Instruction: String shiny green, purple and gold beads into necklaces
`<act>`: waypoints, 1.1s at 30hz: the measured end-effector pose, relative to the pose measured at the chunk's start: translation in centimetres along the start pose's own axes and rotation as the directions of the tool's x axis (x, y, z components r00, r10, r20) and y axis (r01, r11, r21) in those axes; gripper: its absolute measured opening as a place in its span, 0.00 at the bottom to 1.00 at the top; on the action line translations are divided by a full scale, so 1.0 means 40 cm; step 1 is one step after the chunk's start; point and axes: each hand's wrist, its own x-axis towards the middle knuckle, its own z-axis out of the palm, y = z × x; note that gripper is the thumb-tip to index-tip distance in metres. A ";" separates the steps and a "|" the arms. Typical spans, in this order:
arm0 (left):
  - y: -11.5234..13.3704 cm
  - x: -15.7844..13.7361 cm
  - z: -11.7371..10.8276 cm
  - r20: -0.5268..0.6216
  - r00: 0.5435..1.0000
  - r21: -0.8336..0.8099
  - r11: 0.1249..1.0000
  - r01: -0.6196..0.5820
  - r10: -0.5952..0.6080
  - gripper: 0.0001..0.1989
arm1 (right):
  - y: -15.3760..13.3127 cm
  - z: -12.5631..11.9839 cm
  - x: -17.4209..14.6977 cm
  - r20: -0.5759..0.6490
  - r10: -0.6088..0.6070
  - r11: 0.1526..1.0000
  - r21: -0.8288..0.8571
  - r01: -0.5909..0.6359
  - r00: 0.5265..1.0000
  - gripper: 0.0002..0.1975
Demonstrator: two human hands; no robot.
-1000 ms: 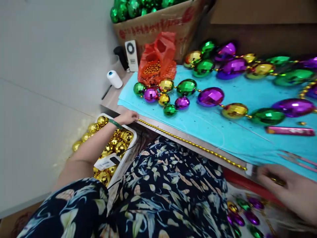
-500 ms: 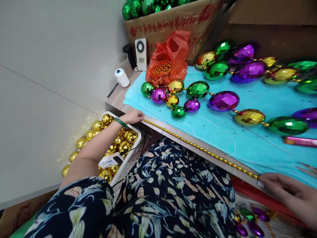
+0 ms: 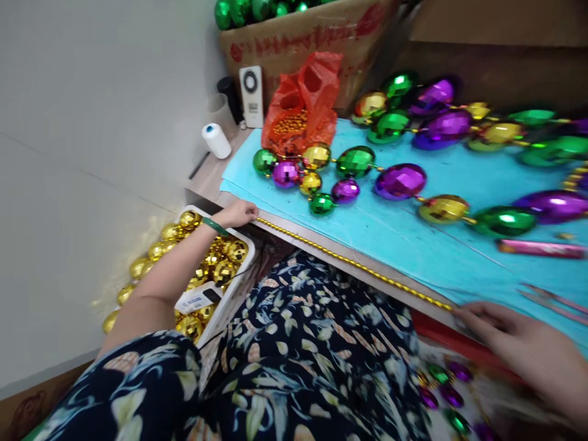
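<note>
Lower right of the frame, the right hand point(image 3: 509, 331) pinches a gold bead strand point(image 3: 358, 265), which from where I stand runs straight along the front edge of the table point(image 3: 215, 182) to left of centre, where the left hand point(image 3: 239, 213) pinches it too. I'd call this step holding the strand taut; the next move, to my eye, calls for even, firm grips so it doesn't sag. Beyond lies a blue cloth point(image 3: 390, 239) with a garland point(image 3: 402, 181) of large baubles, then a red bag point(image 3: 321, 79) and, at the top, a cardboard box point(image 3: 294, 52)
</note>
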 end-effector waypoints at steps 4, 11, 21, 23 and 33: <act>0.005 -0.011 0.003 0.015 1.000 0.050 0.999 -0.017 0.017 0.13 | -0.081 -0.044 -0.040 0.088 0.077 0.993 0.084 -0.084 0.993 0.13; -0.014 0.016 0.006 0.076 0.993 0.207 0.975 0.076 -0.094 0.19 | -0.051 -0.044 -0.035 0.051 0.072 0.982 0.171 -0.080 0.996 0.13; 0.039 -0.002 -0.001 0.033 0.986 0.233 0.961 0.150 -0.162 0.21 | -0.032 -0.073 -0.046 0.171 0.006 0.897 0.435 -0.080 0.985 0.10; 0.040 -0.002 -0.002 0.036 0.985 0.249 0.956 0.155 -0.169 0.21 | -0.027 -0.067 -0.047 0.151 -0.002 0.897 0.437 -0.065 0.989 0.10; 0.031 -0.003 -0.004 0.067 0.984 0.284 0.949 0.137 -0.162 0.20 | -0.002 -0.064 -0.057 0.123 -0.047 0.892 0.452 -0.013 0.991 0.06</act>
